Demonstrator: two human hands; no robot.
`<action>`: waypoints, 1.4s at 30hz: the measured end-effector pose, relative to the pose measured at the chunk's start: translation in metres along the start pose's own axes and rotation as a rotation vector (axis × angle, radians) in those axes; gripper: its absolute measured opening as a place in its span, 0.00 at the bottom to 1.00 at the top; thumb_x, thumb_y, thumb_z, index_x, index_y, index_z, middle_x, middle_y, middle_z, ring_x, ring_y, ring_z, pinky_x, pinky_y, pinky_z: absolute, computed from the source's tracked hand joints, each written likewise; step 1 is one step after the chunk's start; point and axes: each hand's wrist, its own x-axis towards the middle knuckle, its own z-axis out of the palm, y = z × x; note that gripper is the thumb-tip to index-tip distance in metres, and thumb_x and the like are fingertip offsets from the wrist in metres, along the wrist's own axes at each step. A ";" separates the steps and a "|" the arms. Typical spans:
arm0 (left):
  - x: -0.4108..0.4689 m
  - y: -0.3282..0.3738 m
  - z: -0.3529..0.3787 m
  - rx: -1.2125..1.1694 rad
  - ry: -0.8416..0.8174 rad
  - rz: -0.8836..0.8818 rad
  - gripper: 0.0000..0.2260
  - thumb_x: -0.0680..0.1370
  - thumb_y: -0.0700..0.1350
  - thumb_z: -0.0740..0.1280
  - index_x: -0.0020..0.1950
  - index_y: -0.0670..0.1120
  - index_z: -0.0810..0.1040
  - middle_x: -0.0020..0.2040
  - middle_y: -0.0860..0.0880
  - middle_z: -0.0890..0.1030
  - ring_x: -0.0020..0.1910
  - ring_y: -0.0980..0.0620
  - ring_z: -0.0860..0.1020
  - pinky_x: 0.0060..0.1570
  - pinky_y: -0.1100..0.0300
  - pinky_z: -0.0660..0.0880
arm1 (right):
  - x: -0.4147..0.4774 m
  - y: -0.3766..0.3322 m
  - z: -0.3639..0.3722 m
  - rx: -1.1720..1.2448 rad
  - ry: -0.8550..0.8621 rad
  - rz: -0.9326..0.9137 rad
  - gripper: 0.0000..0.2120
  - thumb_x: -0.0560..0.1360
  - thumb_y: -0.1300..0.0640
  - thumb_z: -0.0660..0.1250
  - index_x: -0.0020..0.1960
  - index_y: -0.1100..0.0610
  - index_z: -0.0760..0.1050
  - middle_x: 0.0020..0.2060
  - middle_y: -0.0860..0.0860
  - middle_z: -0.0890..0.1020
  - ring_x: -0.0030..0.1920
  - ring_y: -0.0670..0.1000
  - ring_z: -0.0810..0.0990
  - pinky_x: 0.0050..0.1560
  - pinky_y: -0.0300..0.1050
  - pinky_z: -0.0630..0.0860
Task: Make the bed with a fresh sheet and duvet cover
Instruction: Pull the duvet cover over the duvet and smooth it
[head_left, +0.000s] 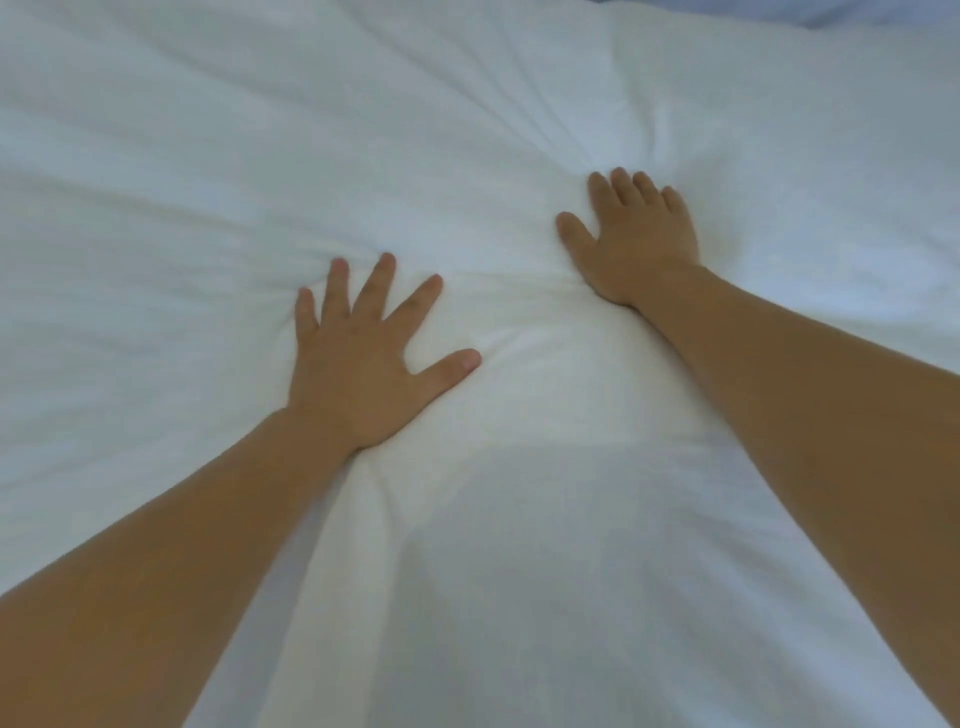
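While white bedding (182, 156) fills nearly the whole frame, creases fan out from two flat hands pressed into it. Left hand (358, 374), fingers spread and straight, lies palm-down at centre left. Right hand (636, 244) sits higher at centre right, fingers together and straight, palm-down. Pale blue fabric (857, 10) shows at the upper right corner.

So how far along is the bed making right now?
Done, it seems: a white duvet is spread over the whole view. In hand: the left hand and right hand press flat on it, apparently smoothing it. Left: creases fan out from both hands, so it needs more smoothing. The edges and the sheet beneath are out of view, so I cannot judge those.
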 end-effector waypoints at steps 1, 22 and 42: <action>-0.001 -0.002 -0.001 0.014 -0.005 0.001 0.44 0.60 0.77 0.34 0.76 0.64 0.45 0.78 0.53 0.43 0.76 0.44 0.39 0.73 0.43 0.38 | -0.007 0.018 -0.002 -0.026 -0.018 0.011 0.32 0.79 0.38 0.42 0.78 0.53 0.46 0.78 0.52 0.48 0.77 0.52 0.45 0.75 0.51 0.42; -0.248 0.316 0.052 -0.237 -0.211 0.377 0.45 0.66 0.76 0.53 0.77 0.57 0.44 0.77 0.42 0.36 0.72 0.37 0.29 0.68 0.39 0.29 | -0.276 0.217 -0.026 -0.022 -0.173 0.459 0.32 0.80 0.39 0.44 0.78 0.55 0.42 0.78 0.54 0.45 0.77 0.54 0.43 0.76 0.52 0.42; -0.518 0.389 0.037 -0.257 -0.650 0.678 0.39 0.71 0.75 0.39 0.70 0.57 0.70 0.74 0.48 0.65 0.75 0.49 0.56 0.71 0.48 0.48 | -0.547 0.314 -0.034 0.081 -0.330 0.835 0.33 0.78 0.37 0.46 0.78 0.49 0.39 0.77 0.54 0.41 0.77 0.55 0.39 0.75 0.57 0.40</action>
